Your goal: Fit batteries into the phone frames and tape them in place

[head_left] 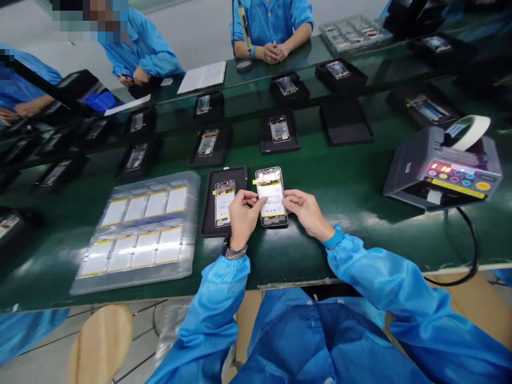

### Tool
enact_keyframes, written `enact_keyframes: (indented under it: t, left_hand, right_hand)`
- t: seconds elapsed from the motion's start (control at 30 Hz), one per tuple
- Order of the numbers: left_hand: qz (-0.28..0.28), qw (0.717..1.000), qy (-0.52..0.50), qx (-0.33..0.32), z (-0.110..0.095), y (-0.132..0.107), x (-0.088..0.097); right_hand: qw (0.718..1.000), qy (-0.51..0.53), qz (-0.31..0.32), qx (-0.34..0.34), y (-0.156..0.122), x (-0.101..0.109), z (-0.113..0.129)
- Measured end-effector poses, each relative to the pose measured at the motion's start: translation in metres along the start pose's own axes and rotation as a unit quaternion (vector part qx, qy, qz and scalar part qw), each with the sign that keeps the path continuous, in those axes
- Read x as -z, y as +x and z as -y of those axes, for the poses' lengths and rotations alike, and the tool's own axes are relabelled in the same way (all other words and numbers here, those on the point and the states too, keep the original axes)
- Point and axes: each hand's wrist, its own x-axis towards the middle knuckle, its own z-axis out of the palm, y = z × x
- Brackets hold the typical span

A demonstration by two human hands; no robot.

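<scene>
An opened phone point(272, 205) with a white battery and a strip of bare circuitry at its top lies in front of me on the green bench. My left hand point(244, 213) grips its left edge, thumb on the battery's face. On the opposite side, the fingertips of my right hand point(306, 210) are pressed to the right edge. Just left of it, a second opened phone point(224, 202) sits in a black tray point(208, 213), partly covered by my left hand. A clear plastic tray point(134, 277) of white batteries point(136, 207) stands farther left.
A tape dispenser point(444, 165) with a lit display stands at the right, its black cable point(474, 240) hanging over the edge. Black trays with opened phones line the bench's far side, among them one bare tray point(347, 122). Co-workers in blue sit opposite. A wooden stool point(100, 341) is lower left.
</scene>
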Motion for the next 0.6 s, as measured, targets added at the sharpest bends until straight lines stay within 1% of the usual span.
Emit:
enact_keyframes:
  t: [0.07, 0.1, 0.2, 0.23, 0.3, 0.43, 0.5, 0.6]
  left_hand:
    - [0.005, 1.0, -0.012, 0.004, 0.001, 0.002, 0.0]
    - [0.023, 0.999, -0.028, 0.02, 0.002, 0.004, 0.001]
    - [0.111, 0.986, -0.073, 0.096, 0.006, 0.006, 0.002]
    - [0.135, 0.981, -0.083, 0.113, 0.007, 0.006, 0.002]
    - [0.163, 0.974, -0.098, 0.124, 0.007, 0.004, 0.001]
    - [0.191, 0.966, -0.13, 0.119, 0.005, -0.002, -0.008]
    - [0.185, 0.964, -0.144, 0.127, 0.003, -0.004, -0.018]
    - [0.159, 0.962, -0.158, 0.157, -0.001, -0.005, -0.039]
  right_hand:
    - [1.0, 0.004, 0.004, 0.002, -0.001, 0.001, 0.002]
    - [1.0, 0.005, 0.005, 0.002, -0.001, 0.001, 0.003]
    - [1.0, 0.003, 0.012, -0.002, 0.0, 0.003, 0.005]
    - [1.0, -0.001, 0.012, -0.004, 0.001, 0.003, 0.005]
    - [1.0, -0.014, -0.003, -0.003, 0.003, 0.004, 0.004]
    - [0.997, -0.054, -0.046, 0.022, 0.007, 0.004, 0.001]
    - [0.995, -0.074, -0.045, 0.043, 0.007, 0.005, 0.0]
    - [0.99, -0.098, -0.051, 0.089, 0.005, 0.007, 0.001]
